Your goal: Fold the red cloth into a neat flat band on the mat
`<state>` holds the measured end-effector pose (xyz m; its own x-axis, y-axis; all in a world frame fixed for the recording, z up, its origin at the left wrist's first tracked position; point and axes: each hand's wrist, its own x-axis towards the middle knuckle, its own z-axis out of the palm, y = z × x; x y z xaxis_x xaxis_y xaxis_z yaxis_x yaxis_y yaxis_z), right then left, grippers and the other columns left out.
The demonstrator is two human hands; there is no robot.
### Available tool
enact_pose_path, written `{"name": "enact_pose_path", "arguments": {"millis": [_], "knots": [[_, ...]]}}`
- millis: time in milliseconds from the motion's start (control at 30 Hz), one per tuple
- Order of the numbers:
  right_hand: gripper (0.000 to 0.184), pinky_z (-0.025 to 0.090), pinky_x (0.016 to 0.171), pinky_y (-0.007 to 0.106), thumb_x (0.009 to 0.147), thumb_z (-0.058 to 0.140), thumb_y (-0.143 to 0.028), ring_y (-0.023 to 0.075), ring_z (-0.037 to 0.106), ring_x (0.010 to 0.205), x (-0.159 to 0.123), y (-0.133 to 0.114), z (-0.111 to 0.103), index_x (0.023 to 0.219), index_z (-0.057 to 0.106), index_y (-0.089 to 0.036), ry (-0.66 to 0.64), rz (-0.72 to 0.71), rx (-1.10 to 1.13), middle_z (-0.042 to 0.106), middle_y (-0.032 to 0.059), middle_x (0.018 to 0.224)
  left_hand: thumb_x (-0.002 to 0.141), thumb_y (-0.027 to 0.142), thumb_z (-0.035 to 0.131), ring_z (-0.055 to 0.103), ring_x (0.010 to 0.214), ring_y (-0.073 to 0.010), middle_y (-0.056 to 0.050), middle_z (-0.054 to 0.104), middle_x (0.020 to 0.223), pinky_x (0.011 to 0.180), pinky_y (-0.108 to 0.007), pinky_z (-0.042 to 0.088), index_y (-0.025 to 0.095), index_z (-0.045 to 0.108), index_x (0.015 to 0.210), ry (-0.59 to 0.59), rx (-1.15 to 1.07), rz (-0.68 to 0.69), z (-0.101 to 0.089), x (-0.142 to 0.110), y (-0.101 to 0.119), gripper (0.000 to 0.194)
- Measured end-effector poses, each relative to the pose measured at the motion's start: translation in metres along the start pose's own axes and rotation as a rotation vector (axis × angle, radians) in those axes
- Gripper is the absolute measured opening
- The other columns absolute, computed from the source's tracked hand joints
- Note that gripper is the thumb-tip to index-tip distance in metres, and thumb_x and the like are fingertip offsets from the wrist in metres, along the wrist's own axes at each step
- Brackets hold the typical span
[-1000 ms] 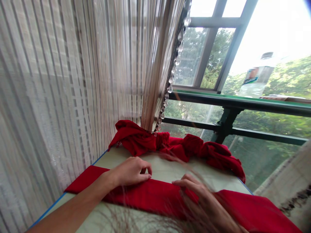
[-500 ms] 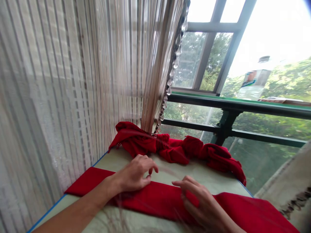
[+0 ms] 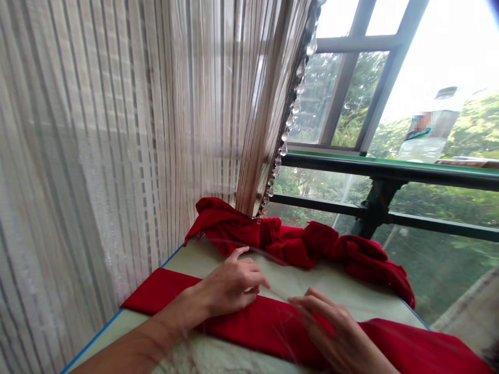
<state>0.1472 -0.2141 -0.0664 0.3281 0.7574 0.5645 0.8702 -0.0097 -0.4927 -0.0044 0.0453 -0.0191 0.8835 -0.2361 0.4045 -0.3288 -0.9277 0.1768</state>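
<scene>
A long, flat-folded strip of red cloth (image 3: 268,324) runs across the pale tabletop (image 3: 218,350), widening at its right end. My left hand (image 3: 236,283) is over the middle of the strip, its index finger raised and the others loosely bent, gripping nothing I can see. To its right, my right hand (image 3: 331,322) hovers at the strip with fingers apart and curved; whether it touches the cloth is unclear. Beyond both hands, a second red cloth (image 3: 288,244), bunched and twisted, lies along the far edge with a few fringe threads at its left end.
Striped sheer curtains (image 3: 128,130) with a beaded edge hang close on the left and behind the table. A dark railing (image 3: 390,169) runs along the window at the back right. A clear plastic bottle (image 3: 429,130) stands on its ledge.
The view has shifted, so everything sits a little further right. My left index finger is now lifted and more extended. My right hand stays near the same part of the strip.
</scene>
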Motion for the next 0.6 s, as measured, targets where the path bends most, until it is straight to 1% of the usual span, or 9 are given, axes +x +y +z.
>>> {"name": "enact_pose_path", "arguments": {"millis": [67,100,167,233,367,467,533,600], "knots": [[0.043,0.067,0.074,0.037,0.090,0.059,-0.023,0.0280,0.076,0.081,0.000,-0.003,-0.002,0.125,0.076,-0.040,-0.032,-0.017,0.028,0.073,0.0033,0.091,0.092,0.006,0.076,0.074,0.097,-0.0193,0.002,0.082,0.100,0.121,-0.044,0.035,0.024,0.078,0.115,0.004,-0.039,-0.014,0.000,0.000,-0.005,0.030],[0.044,0.066,0.074,0.036,0.089,0.058,-0.022,0.0269,0.076,0.079,0.001,-0.004,-0.003,0.125,0.076,-0.039,-0.060,-0.022,0.045,0.072,0.0028,0.091,0.094,0.006,0.074,0.074,0.096,-0.0194,0.001,0.083,0.101,0.113,-0.040,0.042,0.024,0.078,0.116,0.007,-0.053,-0.019,0.000,0.000,-0.007,0.028],[0.042,0.064,0.075,0.034,0.090,0.058,-0.022,0.0245,0.075,0.078,0.003,-0.007,-0.005,0.123,0.077,-0.038,-0.081,-0.006,0.049,0.071,0.0016,0.091,0.097,0.007,0.072,0.075,0.096,-0.0202,0.000,0.083,0.103,0.098,-0.033,0.049,0.022,0.078,0.116,0.015,-0.068,-0.027,0.000,0.001,-0.007,0.025],[0.039,0.063,0.076,0.033,0.090,0.058,-0.021,0.0232,0.074,0.080,0.004,-0.008,-0.006,0.121,0.077,-0.037,-0.094,0.010,0.047,0.070,0.0006,0.091,0.097,0.008,0.072,0.074,0.097,-0.0209,-0.002,0.082,0.105,0.090,-0.031,0.050,0.022,0.079,0.113,0.016,-0.062,-0.030,-0.001,0.001,-0.005,0.022],[0.039,0.060,0.075,0.032,0.092,0.055,-0.020,0.0216,0.072,0.079,0.005,-0.008,-0.005,0.121,0.075,-0.035,-0.110,-0.001,0.065,0.069,0.0001,0.092,0.092,0.008,0.077,0.072,0.092,-0.0197,-0.002,0.078,0.101,0.084,-0.028,0.049,0.023,0.081,0.103,0.004,-0.016,-0.053,-0.002,0.002,0.001,0.020],[0.034,0.060,0.072,0.031,0.094,0.055,-0.023,0.0205,0.071,0.075,0.006,-0.009,-0.005,0.119,0.075,-0.034,-0.104,-0.026,0.080,0.068,-0.0001,0.090,0.090,0.009,0.078,0.071,0.086,-0.0175,0.000,0.076,0.098,0.078,-0.025,0.048,0.024,0.082,0.099,-0.052,-0.025,-0.089,-0.004,0.002,0.002,0.019],[0.031,0.060,0.072,0.031,0.094,0.055,-0.024,0.0209,0.071,0.074,0.008,-0.012,-0.007,0.116,0.076,-0.033,-0.106,-0.020,0.092,0.067,0.0000,0.088,0.089,0.008,0.075,0.071,0.083,-0.0166,0.000,0.075,0.099,0.074,-0.024,0.048,0.025,0.083,0.099,-0.098,-0.032,-0.113,-0.006,0.001,0.001,0.021],[0.030,0.061,0.073,0.033,0.095,0.056,-0.026,0.0222,0.072,0.075,0.008,-0.015,-0.008,0.116,0.076,-0.034,-0.119,0.007,0.106,0.068,0.0005,0.088,0.090,0.009,0.072,0.071,0.083,-0.0166,0.000,0.075,0.102,0.073,-0.024,0.048,0.025,0.083,0.100,-0.113,-0.036,-0.133,-0.009,0.001,0.000,0.021]]}}
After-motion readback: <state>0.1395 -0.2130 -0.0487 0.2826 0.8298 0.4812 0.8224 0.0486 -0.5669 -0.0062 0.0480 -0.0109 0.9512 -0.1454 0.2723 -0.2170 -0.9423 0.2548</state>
